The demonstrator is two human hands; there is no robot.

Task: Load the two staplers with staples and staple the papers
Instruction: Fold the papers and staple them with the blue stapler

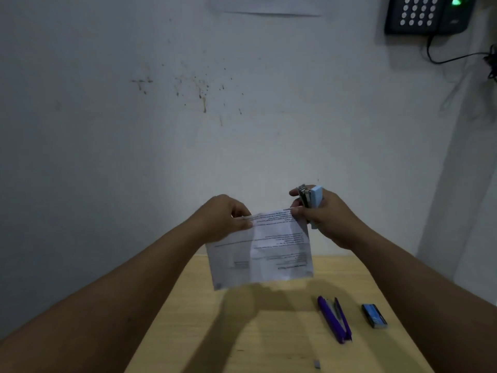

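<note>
- We see the papers (259, 247) held up in the air above the worktop (269, 332), printed side toward us, text upside down.
- Left hand (224, 218) pinches the top left corner of the papers, thumb on the near face, fingers behind; narrow grip holding the sheet.
- Right hand (326, 218) grips the light blue stapler (312, 201), fingers curled round its body, stapler upright with its metal mouth pointing up.
- The stapler sits at the papers' top right corner, touching or just beside the edge; we cannot tell if the corner is inside the mouth.
- The right thumb tip also rests on that corner of the papers.
- Purple stapler (334, 319) lies swung open on the worktop, below and right of the papers, well apart from both hands.
- Blue staple box (374, 315) lies just right of the purple stapler.
- 1 small grey strip of staples (317, 364) lies near the worktop's front edge.
</note>
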